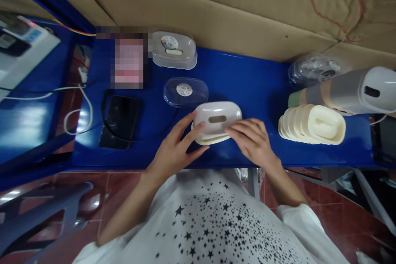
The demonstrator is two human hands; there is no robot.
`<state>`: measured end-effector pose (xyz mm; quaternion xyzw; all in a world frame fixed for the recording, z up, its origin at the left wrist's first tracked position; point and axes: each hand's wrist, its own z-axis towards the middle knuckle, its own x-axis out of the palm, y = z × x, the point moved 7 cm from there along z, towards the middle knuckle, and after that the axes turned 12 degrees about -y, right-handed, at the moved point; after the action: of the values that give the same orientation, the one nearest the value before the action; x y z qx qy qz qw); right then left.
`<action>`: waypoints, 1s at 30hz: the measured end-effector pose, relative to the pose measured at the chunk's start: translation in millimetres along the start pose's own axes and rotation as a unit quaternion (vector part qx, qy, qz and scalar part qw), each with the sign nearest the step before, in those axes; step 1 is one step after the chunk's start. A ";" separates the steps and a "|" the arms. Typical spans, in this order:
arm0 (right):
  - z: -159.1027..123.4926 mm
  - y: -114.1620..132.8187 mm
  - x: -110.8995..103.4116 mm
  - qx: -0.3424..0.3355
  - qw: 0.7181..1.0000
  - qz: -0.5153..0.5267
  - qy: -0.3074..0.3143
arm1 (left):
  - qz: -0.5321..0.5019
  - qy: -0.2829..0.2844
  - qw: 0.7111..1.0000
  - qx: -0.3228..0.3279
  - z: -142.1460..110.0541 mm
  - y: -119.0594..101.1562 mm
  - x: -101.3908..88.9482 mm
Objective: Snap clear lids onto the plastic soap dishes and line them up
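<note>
A white oval plastic box [217, 120] with a slot in its top sits on a cream base at the front of the blue table [247, 82]. My left hand [175, 150] rests on its left end, fingers stretched along the side. At its right end, my right hand [252, 140] presses with the fingers together against the lower edge. Both hands hold the box between them.
A clear oval lid [185, 90] lies just behind the box, and a clear lidded box [173, 49] farther back. A stack of cream bases [312, 124] and a stack of grey-white covers [346, 90] lie on the right. A black phone [119, 121] with a cable lies left.
</note>
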<state>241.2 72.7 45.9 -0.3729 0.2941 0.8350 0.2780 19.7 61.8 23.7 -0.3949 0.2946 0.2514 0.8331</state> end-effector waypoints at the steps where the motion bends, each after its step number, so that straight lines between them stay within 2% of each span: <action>1: -2.2 6.4 3.2 -0.005 1.000 0.016 0.014 | 0.002 0.009 1.000 0.007 -0.1 -0.2 1.3; 3: -6.1 11.7 8.5 -0.004 0.999 0.036 0.035 | 0.012 0.023 0.999 0.018 -1.5 0.0 3.1; 8: -11.9 7.4 11.2 -0.005 0.997 0.062 0.047 | 0.065 0.024 0.997 0.040 -9.2 -2.1 0.5; 13: -22.4 5.7 20.5 -0.035 0.995 0.040 0.084 | 0.102 0.031 0.993 0.053 -17.5 -9.3 4.0; 18: -25.3 7.9 25.0 -0.046 0.996 0.013 0.081 | 0.095 0.032 0.993 0.064 -13.3 -7.6 0.5; 20: -23.0 9.7 21.8 -0.042 0.996 0.018 0.073 | 0.087 0.029 0.994 0.058 -0.2 3.0 -8.2; 23: -18.7 8.5 13.0 -0.015 0.998 0.040 0.050 | 0.131 0.034 0.990 0.033 33.0 32.6 -21.7; 27: -14.5 0.3 0.5 0.024 0.999 0.049 -0.002 | 0.170 0.146 0.974 0.035 75.4 73.4 -13.6; 30: -11.7 -5.8 -3.7 0.035 0.998 0.038 -0.020 | 0.169 0.186 0.967 0.037 93.5 89.4 -4.7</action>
<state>252.6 67.6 40.7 -0.3344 0.3313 0.8414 0.2654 -14.5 186.5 29.4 -0.3484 0.5157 0.2998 0.7231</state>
